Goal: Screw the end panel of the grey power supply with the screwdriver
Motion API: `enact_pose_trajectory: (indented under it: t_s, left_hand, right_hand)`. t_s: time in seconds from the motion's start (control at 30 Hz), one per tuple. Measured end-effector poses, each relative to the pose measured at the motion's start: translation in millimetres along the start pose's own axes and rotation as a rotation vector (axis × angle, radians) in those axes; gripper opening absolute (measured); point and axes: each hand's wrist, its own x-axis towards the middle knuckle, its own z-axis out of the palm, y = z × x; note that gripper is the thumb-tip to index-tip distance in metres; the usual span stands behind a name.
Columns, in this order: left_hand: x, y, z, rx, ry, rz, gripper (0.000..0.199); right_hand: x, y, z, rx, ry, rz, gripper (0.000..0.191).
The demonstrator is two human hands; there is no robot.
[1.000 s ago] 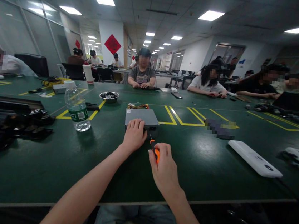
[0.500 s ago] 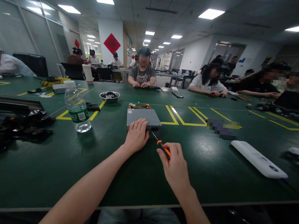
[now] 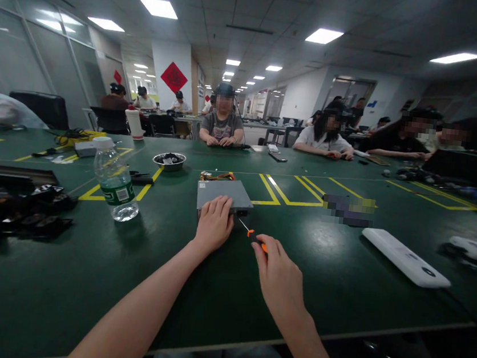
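A grey metal computer power supply (image 3: 237, 191) lies on the green table, with coloured cables behind its far edge. My left hand (image 3: 215, 222) holds its near edge, fingers flat over the top and thumb down at the front face. To the right, my right hand (image 3: 278, 267) is closed round the handle of an orange and black screwdriver (image 3: 253, 235). Its thin shaft points up and left at the near right part of the power supply, close to a black socket. Whether the tip touches the casing, I cannot tell.
Left of the power supply stands a water bottle (image 3: 115, 185), with a metal bowl (image 3: 168, 161) of small dark parts behind it. Black parts (image 3: 15, 211) are heaped at the far left. A white device (image 3: 406, 258) with a cable lies right. Several people sit around.
The view has tilted and shifted slightly. My right hand has turned and now covers more of the screwdriver's handle. My left hand stays on the power supply.
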Motion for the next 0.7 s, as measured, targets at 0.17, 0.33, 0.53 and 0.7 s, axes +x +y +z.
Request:
enact_pose_trajectory:
  t_s: [0.17,0.33,0.53,0.7]
  left_hand:
    - [1,1,0.8,-0.004,0.016,-0.004,0.038]
    - [2,0,1.8,-0.016,0.027,-0.012,0.035]
    - [3,1,1.6,-0.026,0.031,-0.025,0.034]
    - [3,1,1.9,-0.026,0.036,-0.031,0.033]
  right_hand:
    - [-7,-12,5,0.142,-0.025,-0.044,0.024]
    - [-8,-18,7,0.184,-0.012,-0.108,0.025]
    - [-2,-11,4,0.290,-0.001,-0.038,0.018]
    - [-3,-15,7,0.317,0.010,-0.120,0.024]
